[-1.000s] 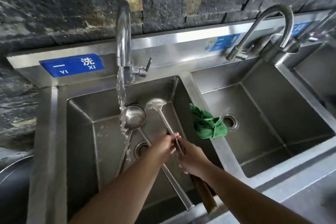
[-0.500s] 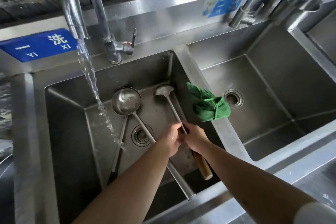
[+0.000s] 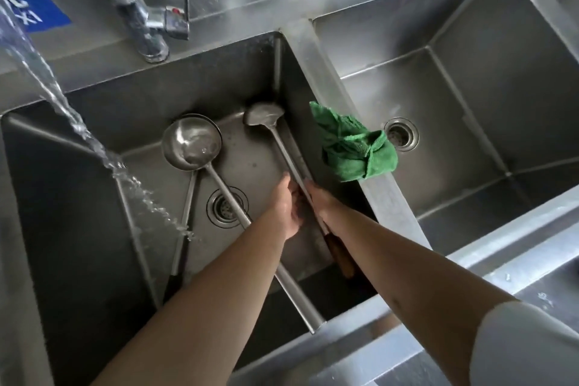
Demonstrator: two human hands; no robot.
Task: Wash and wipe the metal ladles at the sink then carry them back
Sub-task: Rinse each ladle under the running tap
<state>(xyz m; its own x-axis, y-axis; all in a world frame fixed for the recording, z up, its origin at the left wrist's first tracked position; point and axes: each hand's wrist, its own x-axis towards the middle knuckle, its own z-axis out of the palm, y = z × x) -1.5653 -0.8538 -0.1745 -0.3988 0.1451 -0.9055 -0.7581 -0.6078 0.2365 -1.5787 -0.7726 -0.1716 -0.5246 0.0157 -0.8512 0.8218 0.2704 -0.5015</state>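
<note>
In the left sink basin (image 3: 94,185) lie metal ladles. A small-bowled ladle with a wooden handle (image 3: 282,147) leans along the basin's right wall; my left hand (image 3: 286,207) and my right hand (image 3: 322,205) both close around its shaft mid-length. A big round ladle (image 3: 191,142) rests bowl-up on the basin floor, its long steel handle running under my left forearm. Beneath it lies a third ladle's handle (image 3: 185,222) with a dark grip. Water (image 3: 78,128) streams from the upper left and splashes left of the drain.
A crumpled green cloth (image 3: 354,147) sits on the divider between the basins. The right basin (image 3: 501,103) holds only its drain. The tap's base and lever (image 3: 150,19) stand behind the left basin. A steel counter edge (image 3: 470,263) runs in front.
The view has dropped closer over the sink. The small ladle's bowl has come down onto the basin floor by the right wall. The water no longer hits the big ladle's bowl.
</note>
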